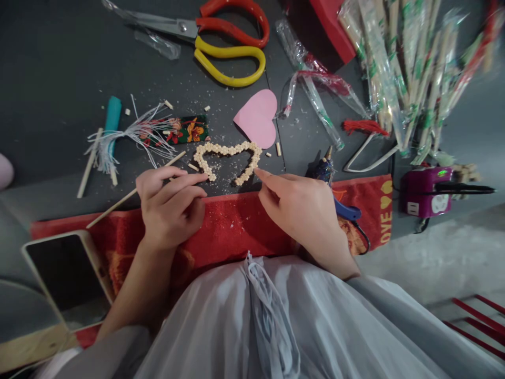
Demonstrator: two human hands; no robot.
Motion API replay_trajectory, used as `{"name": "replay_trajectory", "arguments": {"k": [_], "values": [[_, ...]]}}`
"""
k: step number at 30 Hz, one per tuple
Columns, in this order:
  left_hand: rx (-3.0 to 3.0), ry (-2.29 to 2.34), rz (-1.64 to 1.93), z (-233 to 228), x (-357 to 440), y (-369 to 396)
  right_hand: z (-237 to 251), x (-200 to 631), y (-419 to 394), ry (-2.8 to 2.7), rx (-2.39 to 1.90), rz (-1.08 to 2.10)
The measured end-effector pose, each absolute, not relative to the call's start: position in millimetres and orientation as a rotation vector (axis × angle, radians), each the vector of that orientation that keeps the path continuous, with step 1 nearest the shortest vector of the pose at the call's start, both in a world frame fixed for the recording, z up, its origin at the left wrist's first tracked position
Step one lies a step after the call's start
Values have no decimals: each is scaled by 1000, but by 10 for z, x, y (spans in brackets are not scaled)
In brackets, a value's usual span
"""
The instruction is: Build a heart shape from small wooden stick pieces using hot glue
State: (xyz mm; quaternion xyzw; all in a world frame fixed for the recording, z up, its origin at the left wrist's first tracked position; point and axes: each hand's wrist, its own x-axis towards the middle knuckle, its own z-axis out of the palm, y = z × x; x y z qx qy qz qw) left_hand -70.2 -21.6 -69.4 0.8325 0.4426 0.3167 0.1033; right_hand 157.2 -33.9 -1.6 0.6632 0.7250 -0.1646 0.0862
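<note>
A pale, bumpy heart-shaped outline (226,150), built from small wooden-looking bits, lies on the dark table with its lower point open. My left hand (169,208) rests beside it, index fingertip at the outline's left end and the other fingers loosely bent. On the opposite side, my right hand (302,202) points its index finger against the outline's right edge, the remaining fingers folded under. Neither hand appears to grasp anything. A pink paper heart (258,118) lies just behind the outline. One thin wooden stick (136,192) passes by my left hand.
Large scissors (232,50) lie at the back. Wrapped chopsticks (414,68) are heaped at the back right, near a purple box (426,192). A glue gun (325,168) lies beside my right hand. A phone (69,279) sits at left on a red towel (232,221).
</note>
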Motion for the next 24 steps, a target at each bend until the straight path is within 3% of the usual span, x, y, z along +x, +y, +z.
{"name": "replay_trajectory", "arguments": {"k": [24], "values": [[2434,1333,940,-679,-698,-227,-8,1581,-327,2143,1978,-511]]}}
